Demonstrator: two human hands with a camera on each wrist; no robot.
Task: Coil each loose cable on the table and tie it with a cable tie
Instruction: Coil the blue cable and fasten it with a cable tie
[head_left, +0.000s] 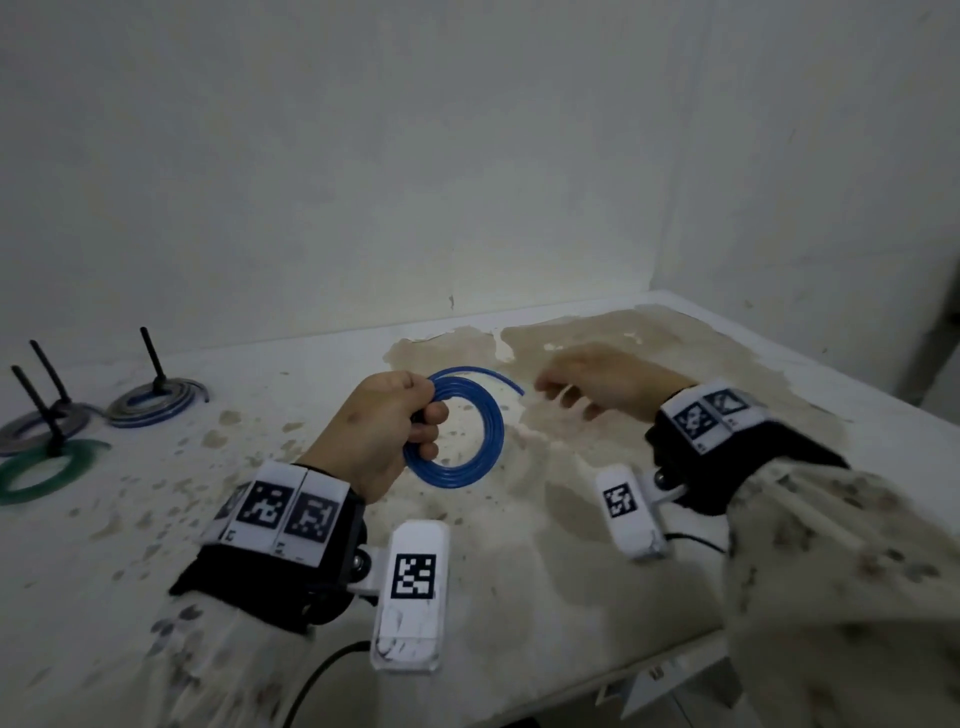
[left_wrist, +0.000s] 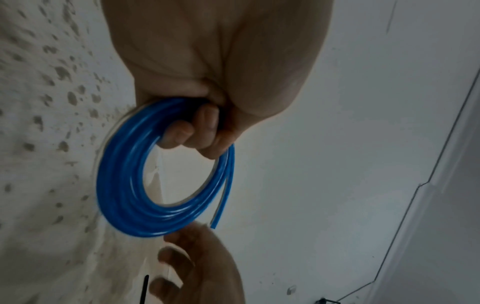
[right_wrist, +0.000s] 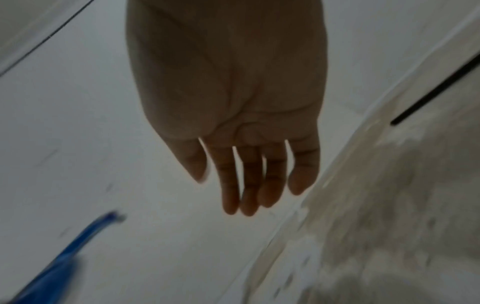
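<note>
Left hand (head_left: 382, 431) clamps the blue cable coil (head_left: 470, 452), its loose tail (head_left: 506, 382) arcing toward the nearer, seemingly empty right hand (head_left: 608, 387), fingers spread.

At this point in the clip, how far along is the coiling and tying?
Done: three coils at the table's left, each with a black tie standing up from it. In hand: the left hand holds the coiled blue cable, its tail loose; the right hand is open, empty. Left: tying it.
</note>
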